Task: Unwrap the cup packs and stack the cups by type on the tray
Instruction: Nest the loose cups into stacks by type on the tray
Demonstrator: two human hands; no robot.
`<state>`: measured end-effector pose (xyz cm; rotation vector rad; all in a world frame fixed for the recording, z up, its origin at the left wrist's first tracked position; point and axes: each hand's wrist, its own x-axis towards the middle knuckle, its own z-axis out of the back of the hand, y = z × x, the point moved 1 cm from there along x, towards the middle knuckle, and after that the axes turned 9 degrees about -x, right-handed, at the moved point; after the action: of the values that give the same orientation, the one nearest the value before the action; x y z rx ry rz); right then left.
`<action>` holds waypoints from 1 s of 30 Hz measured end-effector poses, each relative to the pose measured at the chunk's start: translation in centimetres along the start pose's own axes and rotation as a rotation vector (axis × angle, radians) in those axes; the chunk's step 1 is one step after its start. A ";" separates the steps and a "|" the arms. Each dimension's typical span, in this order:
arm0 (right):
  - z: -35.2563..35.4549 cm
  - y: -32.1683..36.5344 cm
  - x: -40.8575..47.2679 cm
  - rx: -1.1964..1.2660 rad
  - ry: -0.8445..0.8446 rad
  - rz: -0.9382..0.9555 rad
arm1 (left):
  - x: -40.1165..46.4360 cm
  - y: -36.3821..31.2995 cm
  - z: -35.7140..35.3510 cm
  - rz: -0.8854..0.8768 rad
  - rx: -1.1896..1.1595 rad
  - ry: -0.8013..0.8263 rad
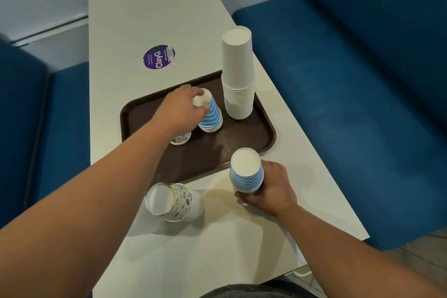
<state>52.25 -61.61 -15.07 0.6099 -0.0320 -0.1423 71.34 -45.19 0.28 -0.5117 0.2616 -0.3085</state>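
Head view: I see left hand fingers clamped on blue-striped paper cup stack on brown plastic tray (far side); right hand fingers clamped on near blue-striped paper cup pack.

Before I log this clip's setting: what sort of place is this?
Probably a café or canteen booth: blue padded benches flank a narrow white table holding a brown serving tray.

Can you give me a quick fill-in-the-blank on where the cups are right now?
1. The tall white stack stands on the brown ____.
2. The left hand holds the top of the ____-striped stack on the tray.
3. The right hand grips a striped stack standing on the ____.
4. The patterned stack near the tray's front edge lies on its ____.

Missing words: tray; blue; table; side
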 end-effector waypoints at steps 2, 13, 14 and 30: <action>0.1 0.1 0.0 -0.005 0.006 0.008 | -2.4 -1.4 0.7 -0.108 -0.072 -0.076; -0.3 -0.1 0.2 0.028 0.002 0.061 | -11.2 -3.2 -4.1 -0.505 -0.048 0.183; -0.4 -0.1 0.2 0.023 -0.004 0.069 | -11.4 -3.3 -4.0 -0.511 -0.054 0.170; -0.1 -0.1 -0.1 -0.014 -0.011 0.061 | -9.7 -3.8 2.3 -0.479 -0.504 -0.268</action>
<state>52.14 -61.63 -15.26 0.5940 -0.0600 -0.0863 62.27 -43.91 5.78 -1.1083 -0.0553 -0.6394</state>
